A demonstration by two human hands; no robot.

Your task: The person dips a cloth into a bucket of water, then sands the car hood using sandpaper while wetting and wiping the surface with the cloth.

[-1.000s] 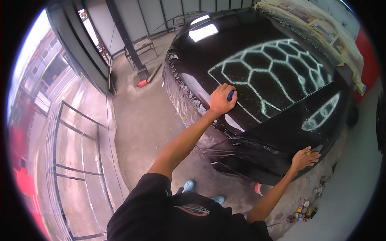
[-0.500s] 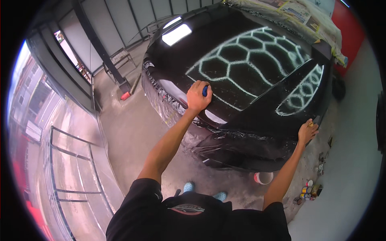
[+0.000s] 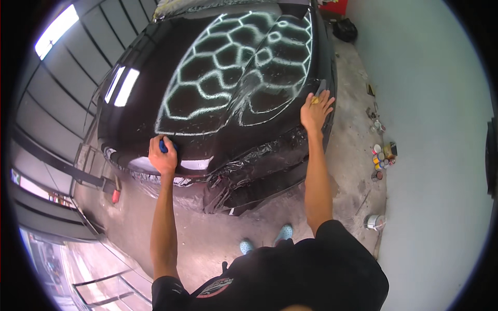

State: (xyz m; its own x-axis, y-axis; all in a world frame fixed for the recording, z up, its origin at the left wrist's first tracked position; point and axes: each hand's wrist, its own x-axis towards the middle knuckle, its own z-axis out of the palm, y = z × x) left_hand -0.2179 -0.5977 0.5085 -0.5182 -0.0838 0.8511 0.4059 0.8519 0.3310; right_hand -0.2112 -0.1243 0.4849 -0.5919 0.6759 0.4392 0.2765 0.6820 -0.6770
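Note:
A glossy black car front (image 3: 137, 111) spreads out before me, bearing white hexagon outlines (image 3: 201, 97) and more white shapes (image 3: 282, 85) to the right of a crease. At the panel's near left, my left hand (image 3: 162, 158) is closed around a blue rounded block (image 3: 165, 146) just below the pattern's lower corner. My right hand (image 3: 314, 115) rests on the right side of the panel, fingers partly spread, with a small yellow thing (image 3: 315, 100) between thumb and forefinger; its kind is unclear. A greyish flat piece (image 3: 322, 84) shows beyond those fingertips.
Dark plastic sheeting (image 3: 259, 160) wraps the car's lower front. Several paint cans (image 3: 379, 158) stand by the pale wall (image 3: 425, 145) on the right, with a white bucket (image 3: 374, 222) nearer. A red-ended post foot (image 3: 115, 196) and metal frame (image 3: 106, 290) lie left.
The view has swung, so the car and both hands appear further left and the wall fills more of the right. My left hand still grips the blue block; my right hand's fingers look more spread.

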